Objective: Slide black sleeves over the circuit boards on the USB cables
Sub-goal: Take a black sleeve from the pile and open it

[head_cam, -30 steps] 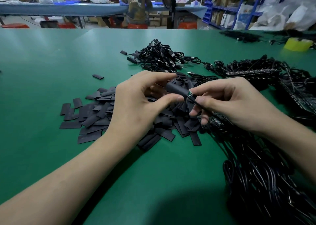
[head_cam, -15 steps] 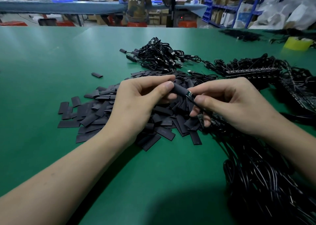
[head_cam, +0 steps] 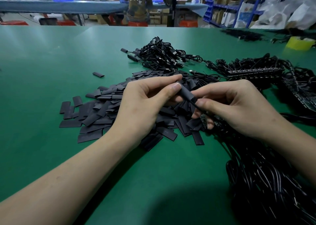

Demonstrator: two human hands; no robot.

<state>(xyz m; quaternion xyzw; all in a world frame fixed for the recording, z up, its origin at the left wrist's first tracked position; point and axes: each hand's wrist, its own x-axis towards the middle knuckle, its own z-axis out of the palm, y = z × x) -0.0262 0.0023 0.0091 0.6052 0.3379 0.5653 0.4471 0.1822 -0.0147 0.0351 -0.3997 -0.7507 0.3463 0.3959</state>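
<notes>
My left hand [head_cam: 143,103] pinches a black sleeve [head_cam: 186,93] between thumb and forefinger, above a heap of flat black sleeves [head_cam: 106,108] on the green table [head_cam: 51,62]. My right hand [head_cam: 234,105] pinches the thin black cable [head_cam: 198,106] right where it leaves the sleeve's lower end. The sleeve covers the circuit board; no green shows at its end. Another small board [head_cam: 203,120] sits under my right fingers.
A pile of sleeved cables [head_cam: 160,55] lies further back. Tangled black cables [head_cam: 266,178] fill the right side, with a rack of boards [head_cam: 254,73] behind. A lone sleeve [head_cam: 98,74] lies at the left. A yellow tape roll [head_cam: 300,42] stands far right. People sit at a distant table.
The sleeve has slid further along the cable and now hides the green board end that showed before. My left thumb has shifted up to the sleeve's top.
</notes>
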